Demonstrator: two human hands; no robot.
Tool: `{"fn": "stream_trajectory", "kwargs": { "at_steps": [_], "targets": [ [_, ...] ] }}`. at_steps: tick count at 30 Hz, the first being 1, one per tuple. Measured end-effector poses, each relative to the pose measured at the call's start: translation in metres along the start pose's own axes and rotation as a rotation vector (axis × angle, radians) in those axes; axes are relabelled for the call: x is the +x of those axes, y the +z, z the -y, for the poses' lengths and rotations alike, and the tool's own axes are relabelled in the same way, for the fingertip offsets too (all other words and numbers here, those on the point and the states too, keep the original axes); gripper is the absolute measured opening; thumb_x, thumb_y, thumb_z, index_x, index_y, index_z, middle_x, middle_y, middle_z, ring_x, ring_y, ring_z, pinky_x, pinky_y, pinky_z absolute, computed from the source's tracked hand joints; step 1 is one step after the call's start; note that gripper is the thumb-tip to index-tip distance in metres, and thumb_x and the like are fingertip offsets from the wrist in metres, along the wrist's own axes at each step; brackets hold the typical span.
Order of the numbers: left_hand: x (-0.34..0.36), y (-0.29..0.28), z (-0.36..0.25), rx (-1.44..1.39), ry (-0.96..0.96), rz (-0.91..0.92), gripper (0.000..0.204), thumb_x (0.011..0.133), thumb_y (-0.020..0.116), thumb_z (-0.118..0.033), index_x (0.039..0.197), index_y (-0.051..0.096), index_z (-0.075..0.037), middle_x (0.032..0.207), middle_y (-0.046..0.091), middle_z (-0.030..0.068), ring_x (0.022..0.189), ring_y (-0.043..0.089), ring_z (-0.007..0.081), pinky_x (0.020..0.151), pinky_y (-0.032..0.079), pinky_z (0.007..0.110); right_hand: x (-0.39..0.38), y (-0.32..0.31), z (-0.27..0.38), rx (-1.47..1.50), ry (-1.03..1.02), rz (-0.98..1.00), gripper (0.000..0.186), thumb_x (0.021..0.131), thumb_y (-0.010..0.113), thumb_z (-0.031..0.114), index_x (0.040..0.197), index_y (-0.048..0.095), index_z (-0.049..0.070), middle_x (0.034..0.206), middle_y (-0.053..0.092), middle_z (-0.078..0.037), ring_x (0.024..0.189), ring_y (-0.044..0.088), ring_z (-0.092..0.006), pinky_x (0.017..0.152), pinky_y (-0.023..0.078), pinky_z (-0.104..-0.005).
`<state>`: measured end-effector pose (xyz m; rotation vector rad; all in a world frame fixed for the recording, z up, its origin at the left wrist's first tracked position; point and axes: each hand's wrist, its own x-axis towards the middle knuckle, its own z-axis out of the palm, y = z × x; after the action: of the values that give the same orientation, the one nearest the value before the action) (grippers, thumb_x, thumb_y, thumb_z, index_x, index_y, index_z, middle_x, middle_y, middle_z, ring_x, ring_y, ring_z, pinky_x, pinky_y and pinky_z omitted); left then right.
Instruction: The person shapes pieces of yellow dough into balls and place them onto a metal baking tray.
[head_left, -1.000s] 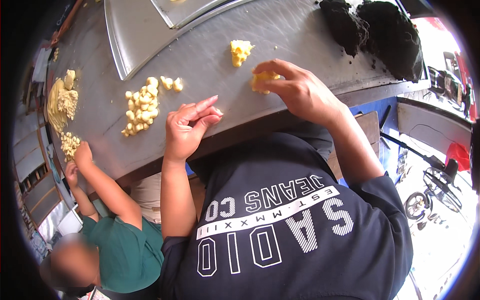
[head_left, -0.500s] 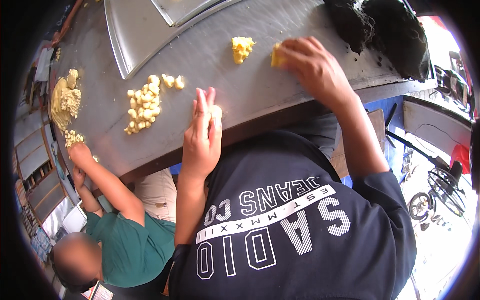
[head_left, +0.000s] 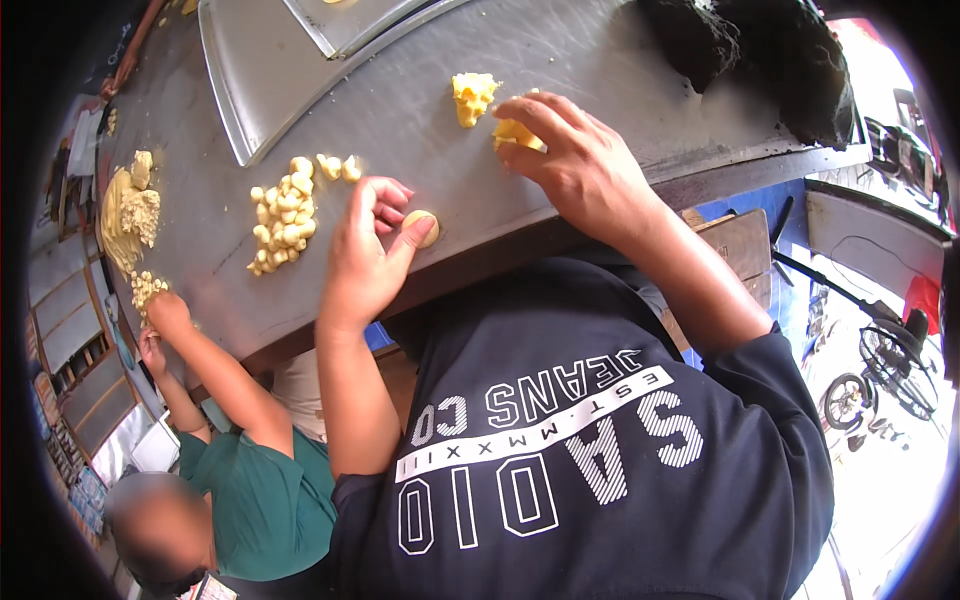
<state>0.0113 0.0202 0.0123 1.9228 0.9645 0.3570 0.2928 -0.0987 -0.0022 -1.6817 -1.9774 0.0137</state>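
My left hand point(head_left: 370, 245) is over the table near its front edge, fingers loosely curled and apart. Its thumb touches a small, flat, pale dough disc point(head_left: 428, 236). To the right, the bent fingers and thumb of my right hand point(head_left: 585, 165) close around a soft yellow lump point(head_left: 515, 134) that looks like dough or filling; the fingers partly cover it. Just beyond stands a second yellow lump point(head_left: 472, 97), which my hand does not touch. Left of my left hand sits a pile of small pale dough balls point(head_left: 284, 222), with a few more balls point(head_left: 340, 167) beside it.
Metal trays point(head_left: 262, 80) lie at the back of the grey table point(head_left: 400, 130). A black plastic bag point(head_left: 760, 70) covers its right end. At the left, a co-worker in a green shirt point(head_left: 270, 505) reaches toward small dough pieces point(head_left: 147, 288), near a large dough mass point(head_left: 128, 213).
My right hand has moved left and nearer, bringing the yellow lump with it. My left hand has changed from stretched fingers to a loose curl, uncovering the dough disc.
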Motion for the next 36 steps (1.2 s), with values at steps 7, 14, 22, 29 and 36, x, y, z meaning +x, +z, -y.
{"fn": "stream_trajectory", "kwargs": {
  "at_steps": [7, 14, 22, 29, 36],
  "targets": [
    [0.034, 0.031, -0.015, 0.915, 0.372, -0.084, 0.021, 0.112, 0.07, -0.028, 0.104, 0.067, -0.008, 0.098, 0.078, 0.0132, 0.091, 0.078, 0.0363, 0.079, 0.061, 0.052, 0.018, 0.011, -0.003, -0.08, 0.013, -0.037, 0.032, 0.092, 0.071, 0.004, 0.122, 0.08, 0.006, 0.138, 0.072, -0.009, 0.128, 0.072, -0.03, 0.099, 0.067, -0.0427],
    [0.022, 0.025, -0.025, 0.939, 0.163, -0.061, 0.024, 0.114, 0.068, -0.028, 0.101, 0.066, -0.008, 0.104, 0.077, 0.0082, 0.099, 0.077, 0.0343, 0.084, 0.059, 0.049, 0.017, -0.007, -0.013, 0.124, 0.079, 0.192, 0.016, 0.093, 0.082, 0.012, 0.11, 0.083, 0.011, 0.117, 0.075, -0.007, 0.111, 0.073, -0.0292, 0.091, 0.064, -0.0431],
    [-0.024, -0.01, 0.03, 0.122, 0.233, -0.01, 0.023, 0.106, 0.082, -0.006, 0.124, 0.069, -0.005, 0.137, 0.076, 0.0164, 0.107, 0.077, 0.0238, 0.097, 0.062, 0.038, -0.005, -0.01, -0.004, 0.256, 0.124, 0.012, 0.019, 0.092, 0.085, 0.014, 0.11, 0.081, 0.012, 0.124, 0.072, -0.008, 0.107, 0.071, -0.0312, 0.09, 0.063, -0.0438],
    [0.042, -0.029, 0.002, 0.316, -0.122, -0.297, 0.033, 0.107, 0.086, -0.03, 0.12, 0.074, -0.002, 0.114, 0.079, 0.0073, 0.099, 0.073, 0.0203, 0.087, 0.058, 0.041, -0.014, -0.006, -0.004, 0.149, 0.206, 0.024, 0.022, 0.096, 0.081, 0.014, 0.118, 0.079, 0.01, 0.126, 0.069, -0.012, 0.113, 0.07, -0.0342, 0.091, 0.065, -0.0456],
    [0.035, -0.02, 0.043, 0.556, 0.411, -0.522, 0.013, 0.112, 0.074, -0.012, 0.11, 0.07, 0.001, 0.109, 0.075, 0.0161, 0.097, 0.074, 0.034, 0.085, 0.062, 0.048, 0.007, 0.005, -0.02, 0.018, 0.026, -0.033, 0.012, 0.098, 0.073, 0.021, 0.1, 0.074, 0.009, 0.108, 0.066, -0.01, 0.106, 0.067, -0.0288, 0.092, 0.062, -0.0423]
  ]
}}
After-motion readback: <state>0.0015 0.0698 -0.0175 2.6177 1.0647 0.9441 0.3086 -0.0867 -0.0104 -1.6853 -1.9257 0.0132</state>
